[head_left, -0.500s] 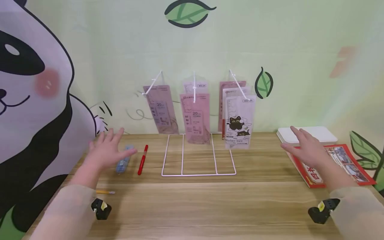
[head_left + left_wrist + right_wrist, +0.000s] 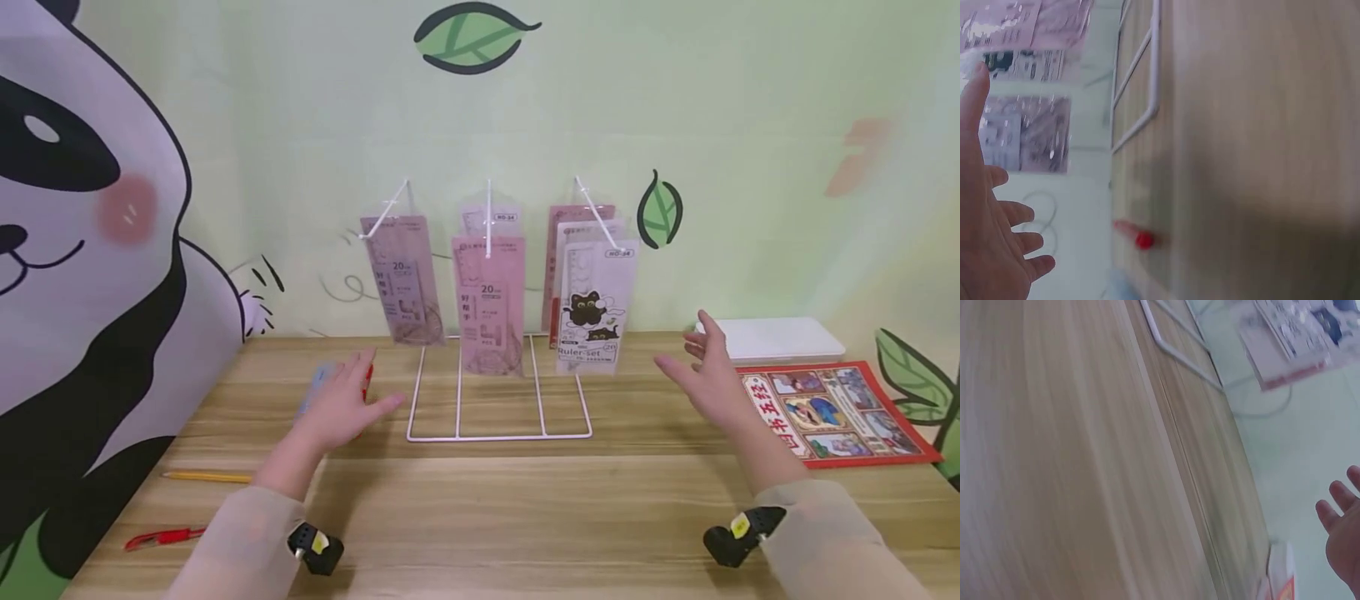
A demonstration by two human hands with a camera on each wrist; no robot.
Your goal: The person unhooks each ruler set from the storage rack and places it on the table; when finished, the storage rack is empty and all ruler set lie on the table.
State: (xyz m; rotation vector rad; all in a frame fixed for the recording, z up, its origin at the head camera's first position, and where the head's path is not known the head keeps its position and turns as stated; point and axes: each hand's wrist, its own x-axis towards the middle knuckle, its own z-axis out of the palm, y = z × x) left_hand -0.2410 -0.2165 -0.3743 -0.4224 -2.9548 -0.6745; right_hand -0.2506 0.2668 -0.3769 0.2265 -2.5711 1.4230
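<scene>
A white wire rack (image 2: 501, 437) stands in the middle of the table. From its three arms hang packets of rulers: a pink packet (image 2: 405, 283) at left, another pink packet (image 2: 489, 304) in the centre with a paler one behind, and a white packet with black cats (image 2: 588, 312) at right, in front of others. My left hand (image 2: 341, 408) hovers left of the rack with fingers spread, holding nothing; it partly covers a blue object (image 2: 315, 382) and a red pen (image 2: 1138, 236). Right of the rack, my right hand (image 2: 708, 375) is raised and holds nothing, its fingers loosely bent.
A yellow pencil (image 2: 206, 477) and another red pen (image 2: 163, 537) lie at the table's left, partly behind my left arm. On the right lie a red illustrated booklet (image 2: 847, 412) and a white flat case (image 2: 783, 340). A printed curtain (image 2: 300, 125) backs the table.
Both hands have moved inward toward the rack, the left one rightward and the right one leftward. The pencil and the lower red pen now show beside the left arm.
</scene>
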